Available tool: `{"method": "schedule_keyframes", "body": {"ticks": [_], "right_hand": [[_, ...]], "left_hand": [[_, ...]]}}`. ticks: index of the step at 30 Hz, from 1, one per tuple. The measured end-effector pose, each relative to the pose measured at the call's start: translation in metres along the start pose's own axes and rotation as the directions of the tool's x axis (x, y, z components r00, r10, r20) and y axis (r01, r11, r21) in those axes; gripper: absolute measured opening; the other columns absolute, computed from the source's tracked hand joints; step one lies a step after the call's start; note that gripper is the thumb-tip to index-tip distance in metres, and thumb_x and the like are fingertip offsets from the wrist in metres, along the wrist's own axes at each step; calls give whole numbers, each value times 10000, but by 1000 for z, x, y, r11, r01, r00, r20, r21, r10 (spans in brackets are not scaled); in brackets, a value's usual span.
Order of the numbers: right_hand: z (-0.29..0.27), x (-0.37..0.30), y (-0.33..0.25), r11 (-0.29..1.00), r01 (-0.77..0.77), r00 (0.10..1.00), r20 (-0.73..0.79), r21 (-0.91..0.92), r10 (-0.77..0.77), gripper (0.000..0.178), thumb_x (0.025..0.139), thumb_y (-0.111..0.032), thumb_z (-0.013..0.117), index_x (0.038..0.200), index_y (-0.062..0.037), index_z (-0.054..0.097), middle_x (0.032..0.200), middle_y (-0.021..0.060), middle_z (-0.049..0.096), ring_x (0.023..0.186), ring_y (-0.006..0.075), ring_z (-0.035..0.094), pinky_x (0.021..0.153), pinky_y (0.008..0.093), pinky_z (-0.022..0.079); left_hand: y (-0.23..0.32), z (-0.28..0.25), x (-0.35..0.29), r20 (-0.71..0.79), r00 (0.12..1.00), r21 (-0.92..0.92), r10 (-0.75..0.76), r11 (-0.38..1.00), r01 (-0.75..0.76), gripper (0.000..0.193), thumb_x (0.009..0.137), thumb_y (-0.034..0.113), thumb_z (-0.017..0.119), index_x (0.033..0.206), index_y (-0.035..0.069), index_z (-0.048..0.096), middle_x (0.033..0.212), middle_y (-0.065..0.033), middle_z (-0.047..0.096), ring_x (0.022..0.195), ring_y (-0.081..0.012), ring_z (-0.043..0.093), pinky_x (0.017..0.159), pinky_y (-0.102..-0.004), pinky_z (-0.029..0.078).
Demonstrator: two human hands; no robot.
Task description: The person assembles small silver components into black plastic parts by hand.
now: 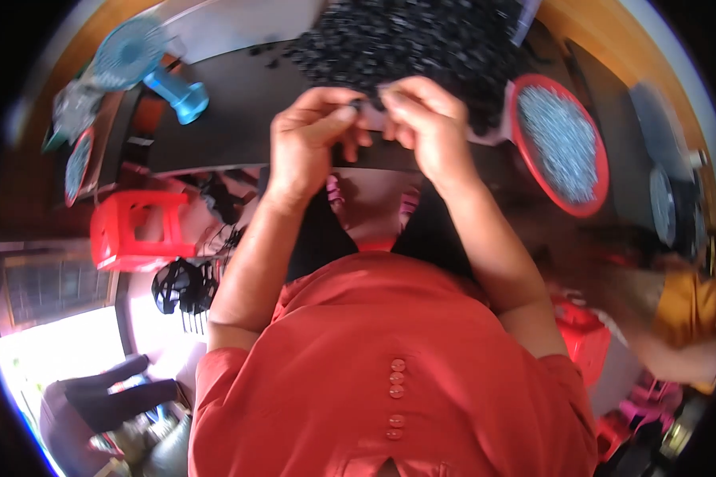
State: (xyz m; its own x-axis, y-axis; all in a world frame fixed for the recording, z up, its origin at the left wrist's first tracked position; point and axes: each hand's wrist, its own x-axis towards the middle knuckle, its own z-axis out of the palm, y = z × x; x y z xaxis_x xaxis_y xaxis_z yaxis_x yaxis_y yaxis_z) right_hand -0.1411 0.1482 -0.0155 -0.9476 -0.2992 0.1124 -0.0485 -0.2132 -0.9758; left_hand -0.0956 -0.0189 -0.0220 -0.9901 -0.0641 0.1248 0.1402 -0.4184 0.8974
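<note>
Above the table's near edge my two hands are raised close together, fingertips almost meeting. My left hand [310,131] is closed in a pinch on a small black piece [356,104]. Thumb and fingers of my right hand [428,119] are also pressed together; what lies between them is too small and blurred to name. Just beyond both hands spreads a large heap of small black pieces [410,48] on the dark table [231,119]. To the right of my right hand is a red basin [522,147] full of thin silvery metal pieces [561,143].
At the left of the table stands a blue fan [171,87]. A small red dish [78,167] of silvery pieces lies farther left, above a red plastic stool [135,230]. On the right, another person's arm [676,358] and a yellow garment [692,314] show beside a red stool [585,338].
</note>
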Motion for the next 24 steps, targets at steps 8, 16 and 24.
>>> {"method": "schedule_keyframes", "body": {"ticks": [8,16,24], "right_hand": [[0,1,3,996,84,996,38,27,-85,91,886,-116,674,895,-25,674,700,7,611,595,61,559,503,204,407],[8,-2,20,866,438,896,36,-240,-443,109,830,-55,696,840,18,616,745,121,662,688,181,658,614,309,498],[12,-6,21,765,520,836,46,-381,-546,96,828,-98,676,819,-34,606,746,128,657,692,304,660,607,390,500]], "left_hand": [[-2,-5,3,52,997,89,55,994,-60,185,943,34,544,1097,-53,599,862,-143,653,682,-209,637,541,-261,481],[0,-2,1,24,996,183,80,979,-84,183,960,51,521,1085,-65,587,867,-160,651,691,-224,640,536,-274,472],[1,-5,3,-18,996,249,92,965,-85,193,960,57,511,1083,-73,585,923,-139,641,639,-203,589,550,-272,441]]}}
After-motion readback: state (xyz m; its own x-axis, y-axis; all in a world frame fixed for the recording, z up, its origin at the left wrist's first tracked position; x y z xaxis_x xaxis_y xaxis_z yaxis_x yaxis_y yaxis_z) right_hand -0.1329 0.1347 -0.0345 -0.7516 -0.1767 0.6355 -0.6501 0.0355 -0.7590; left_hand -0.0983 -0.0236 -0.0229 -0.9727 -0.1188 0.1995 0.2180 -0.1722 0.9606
